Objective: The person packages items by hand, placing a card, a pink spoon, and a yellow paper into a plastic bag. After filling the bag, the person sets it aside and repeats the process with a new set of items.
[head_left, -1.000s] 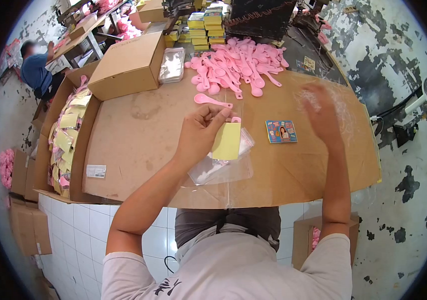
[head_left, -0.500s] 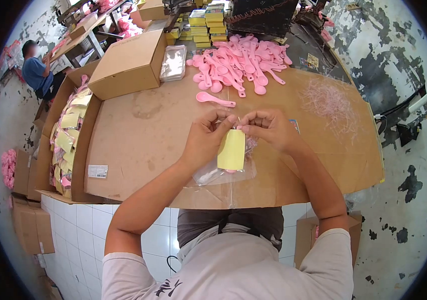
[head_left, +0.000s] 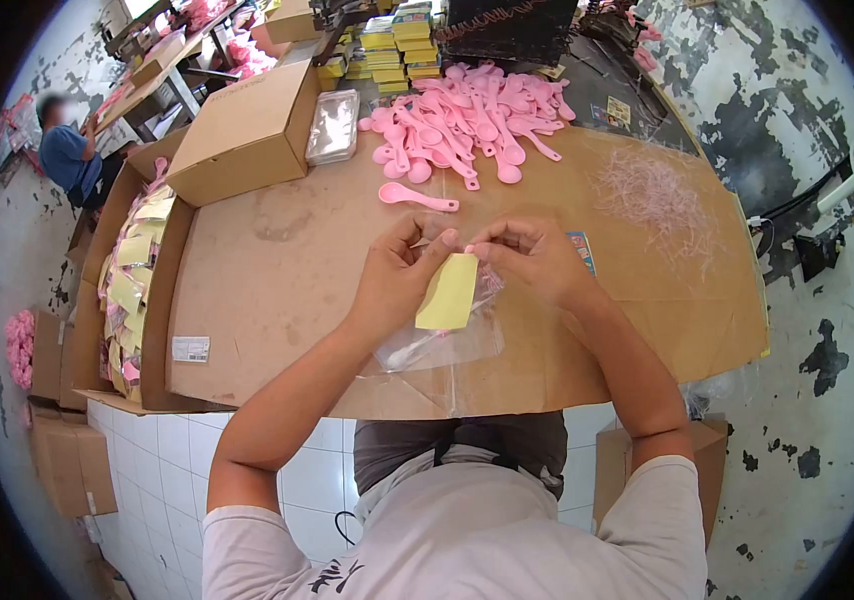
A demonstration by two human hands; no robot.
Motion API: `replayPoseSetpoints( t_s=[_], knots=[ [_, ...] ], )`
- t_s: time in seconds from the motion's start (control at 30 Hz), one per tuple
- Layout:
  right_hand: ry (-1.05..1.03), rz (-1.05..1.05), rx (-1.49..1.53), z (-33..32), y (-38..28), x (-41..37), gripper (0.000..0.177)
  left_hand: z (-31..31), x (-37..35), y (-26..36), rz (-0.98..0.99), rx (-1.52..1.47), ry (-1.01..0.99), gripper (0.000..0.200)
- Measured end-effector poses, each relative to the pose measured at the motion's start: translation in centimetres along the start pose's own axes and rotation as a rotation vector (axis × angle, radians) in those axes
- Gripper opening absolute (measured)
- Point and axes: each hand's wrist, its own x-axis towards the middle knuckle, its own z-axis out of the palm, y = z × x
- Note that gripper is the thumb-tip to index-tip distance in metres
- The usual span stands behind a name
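A yellow card (head_left: pixel 447 293) hangs tilted below my fingertips over the cardboard-covered table. My left hand (head_left: pixel 399 270) pinches at its top edge from the left. From the right, my right hand (head_left: pixel 530 258) is closed at the same top edge, on something too small to make out. Clear plastic bags (head_left: pixel 477 338) lie beneath and behind the card, with some pink showing through. One pink spoon (head_left: pixel 417 197) rests just beyond my hands, and a large heap of pink spoons (head_left: pixel 477 115) lies farther back. A blue printed card (head_left: pixel 581 250) is partly hidden behind my right hand.
An open box (head_left: pixel 154 290) of packed yellow-card pieces stands at the left, beside a closed carton (head_left: pixel 242 130). Plastic sleeves (head_left: pixel 333 127) lie by it. Thin clear ties (head_left: pixel 657 200) spread at the right. A person (head_left: pixel 72 155) sits far left.
The yellow card has shifted slightly left and tilted, moving with both hands. More of the blue printed card shows. The whole view has shifted a little.
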Motion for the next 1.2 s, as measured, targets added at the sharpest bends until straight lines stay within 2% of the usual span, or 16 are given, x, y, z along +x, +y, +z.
replayPoseSetpoints(
  t_s=[0.03,0.13,0.23,0.33,0.73,1.03,1.2],
  knots=[
    [0.020,0.046,0.090,0.0,-0.2,0.0,0.018,0.0,0.0,0.4,-0.011,-0.050,-0.022,0.021],
    [0.064,-0.014,0.126,-0.6,0.0,0.1,0.018,-0.2,0.3,0.6,0.031,0.010,-0.092,0.023],
    [0.135,0.001,0.061,-0.6,-0.4,-0.2,0.018,-1.0,0.4,0.9,-0.113,0.120,-0.165,0.024],
    [0.137,-0.001,0.090,-0.6,-0.3,-0.2,0.018,-1.2,0.8,0.9,-0.148,0.136,-0.165,0.023],
    [0.136,0.056,0.207,-1.1,0.7,-0.2,0.014,-1.8,0.8,-0.7,-0.079,0.059,-0.102,0.025],
    [0.115,-0.100,0.080,-1.9,1.7,0.0,0.016,-1.7,0.6,0.1,0.046,0.067,-0.097,0.024],
    [0.114,-0.083,0.044,-1.9,1.6,-0.1,0.017,-2.5,0.8,-0.7,0.049,0.167,-0.112,0.022]
  ],
)
